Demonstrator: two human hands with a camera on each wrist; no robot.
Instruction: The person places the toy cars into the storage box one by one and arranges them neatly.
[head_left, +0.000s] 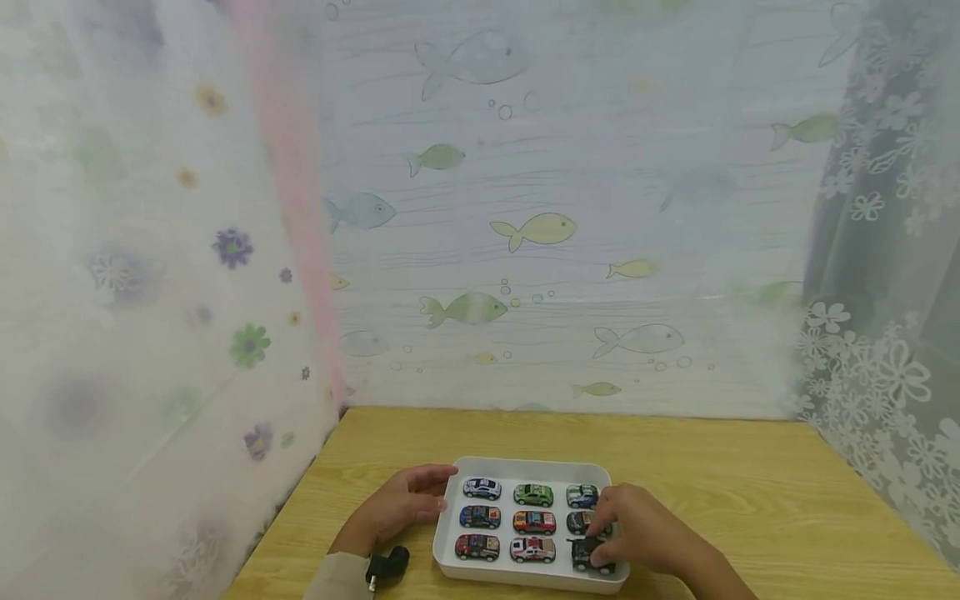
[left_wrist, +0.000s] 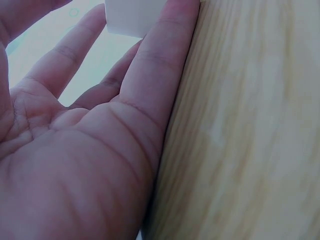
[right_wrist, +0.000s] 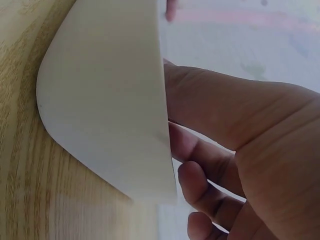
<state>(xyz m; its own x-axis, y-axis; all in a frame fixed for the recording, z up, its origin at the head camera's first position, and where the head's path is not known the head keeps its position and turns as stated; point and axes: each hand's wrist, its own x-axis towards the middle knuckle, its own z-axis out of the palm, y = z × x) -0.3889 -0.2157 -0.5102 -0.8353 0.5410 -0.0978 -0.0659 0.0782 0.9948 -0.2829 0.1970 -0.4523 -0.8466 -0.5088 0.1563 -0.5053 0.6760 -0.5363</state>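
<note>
A white tray [head_left: 495, 573] holds small toy cars in rows of three. At its near right corner, my right hand [head_left: 648, 529] pinches a black toy car [head_left: 581, 557] between thumb and fingers, partly covering it. Just behind that car sits a dark toy car [head_left: 577, 522], partly hidden by the fingers. In the right wrist view the thumb and index finger reach over the tray's wall [right_wrist: 105, 100], which hides their tips. My left hand [head_left: 401, 504] rests on the table at the tray's left side, its fingers extended against the wall; the left wrist view shows the palm [left_wrist: 75, 155] holding nothing.
Other toy cars in the tray include a green one [head_left: 533, 495], a red and yellow one [head_left: 534, 522] and a white and red one [head_left: 532, 550]. A small black device [head_left: 387, 566] sits by the left cuff. Fish-patterned curtains [head_left: 555, 317] hang behind the wooden table [head_left: 720, 475].
</note>
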